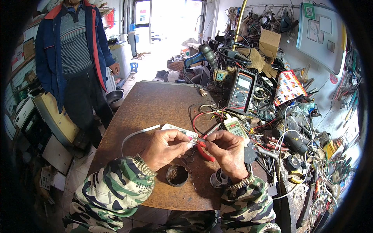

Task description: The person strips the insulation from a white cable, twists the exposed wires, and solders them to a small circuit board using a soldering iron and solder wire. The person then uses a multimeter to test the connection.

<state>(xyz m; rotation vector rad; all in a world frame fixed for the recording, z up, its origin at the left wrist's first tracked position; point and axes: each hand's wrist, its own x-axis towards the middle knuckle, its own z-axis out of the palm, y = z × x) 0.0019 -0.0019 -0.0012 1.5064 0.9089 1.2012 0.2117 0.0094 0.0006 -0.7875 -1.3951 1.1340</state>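
Observation:
Over the brown table (155,105), both my hands are brought close together, fingertips pinched. My left hand (166,146) has thumb and forefinger closed on something small, hard to make out. The thumb and forefinger of my right hand (227,151) also pinch a small thin piece, mostly hidden by the fingers. Just behind the left fingers lies a white plastic case (171,127), partly covered by the hand, with a white cable (130,136) curving away near it. Red-handled pliers (205,153) lie between and below the hands.
A round tin (177,175) and a wire spool (218,179) sit near me. At the right are a multimeter (243,87), a pale green device (236,129), and heaped cables and tools. A person (74,58) stands at the left beyond the table edge.

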